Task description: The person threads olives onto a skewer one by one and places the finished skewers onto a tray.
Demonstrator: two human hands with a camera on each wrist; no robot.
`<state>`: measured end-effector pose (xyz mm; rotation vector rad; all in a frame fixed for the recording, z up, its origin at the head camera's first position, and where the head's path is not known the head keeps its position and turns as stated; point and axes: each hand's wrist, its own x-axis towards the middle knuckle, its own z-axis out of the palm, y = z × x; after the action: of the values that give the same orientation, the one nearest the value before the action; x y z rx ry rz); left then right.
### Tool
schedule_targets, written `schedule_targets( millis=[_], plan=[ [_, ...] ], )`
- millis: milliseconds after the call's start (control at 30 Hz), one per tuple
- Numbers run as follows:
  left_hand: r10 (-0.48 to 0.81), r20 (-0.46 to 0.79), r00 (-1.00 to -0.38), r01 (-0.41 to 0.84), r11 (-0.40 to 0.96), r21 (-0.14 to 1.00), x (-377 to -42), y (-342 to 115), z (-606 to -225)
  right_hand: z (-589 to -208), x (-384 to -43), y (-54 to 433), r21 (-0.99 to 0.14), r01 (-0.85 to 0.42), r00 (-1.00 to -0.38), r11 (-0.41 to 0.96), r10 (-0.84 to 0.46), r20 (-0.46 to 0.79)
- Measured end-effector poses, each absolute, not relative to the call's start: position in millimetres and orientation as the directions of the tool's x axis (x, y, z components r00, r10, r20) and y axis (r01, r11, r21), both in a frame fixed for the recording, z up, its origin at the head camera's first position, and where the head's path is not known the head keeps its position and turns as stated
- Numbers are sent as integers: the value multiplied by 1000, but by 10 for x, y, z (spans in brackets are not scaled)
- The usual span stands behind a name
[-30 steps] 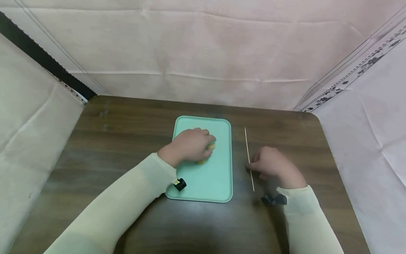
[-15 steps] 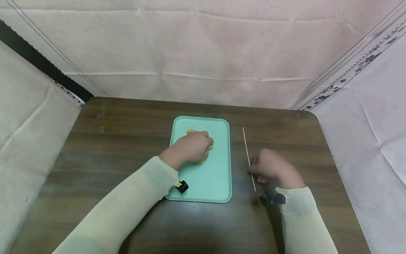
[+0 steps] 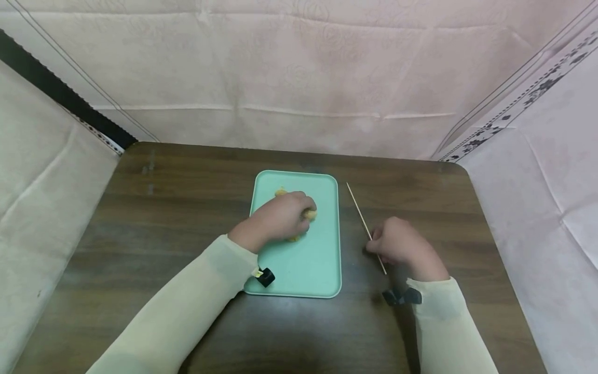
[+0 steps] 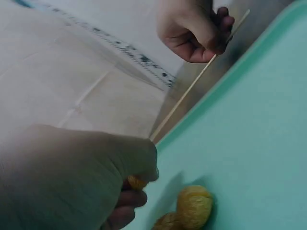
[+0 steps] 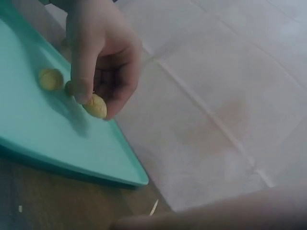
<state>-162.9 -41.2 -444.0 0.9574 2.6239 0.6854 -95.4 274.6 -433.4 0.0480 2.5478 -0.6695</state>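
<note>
My left hand is over the mint-green tray, pinching a small yellow rounded food piece between thumb and fingers. In the right wrist view that pinched food piece looks oval and hangs just above the tray. Similar pieces lie on the tray: one food piece beyond the hand, and another partly under it. To the right of the tray, my right hand holds a thin wooden skewer near its lower part. The skewer's far end slants up and left, apart from the food piece.
The brown wooden table extends around the tray. Pale cloth walls enclose its back and sides. A black wrist strap device sits at the left cuff, and another wrist device at the right.
The skewer has tilted, its far end swinging left toward the tray and its near end moving right. The left hand has turned slightly, showing more of the pinched food piece.
</note>
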Motion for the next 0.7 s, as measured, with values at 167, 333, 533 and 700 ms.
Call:
schedule_targets(
  millis=[167, 333, 533, 700],
  plan=[
    [613, 8, -790, 460, 583, 669, -1598, -525, -4417, -4243, -955, 2798, -468, 35, -963, 883, -95, -252],
    [531, 70, -844, 376, 496, 783, -1581, -619, -4405, -4171, -946, 2707, -531, -8, -988, 848, -89, -127],
    [311, 115, -944, 225, 347, 910, -1587, -696, -4397, -4215, -936, 2512, -623, -109, -994, 775, -86, 67],
    [138, 7, -990, 19, 88, 996, -1627, -742, -4389, -4280, -962, 2377, -663, -219, -971, 716, -96, 217]
  ],
)
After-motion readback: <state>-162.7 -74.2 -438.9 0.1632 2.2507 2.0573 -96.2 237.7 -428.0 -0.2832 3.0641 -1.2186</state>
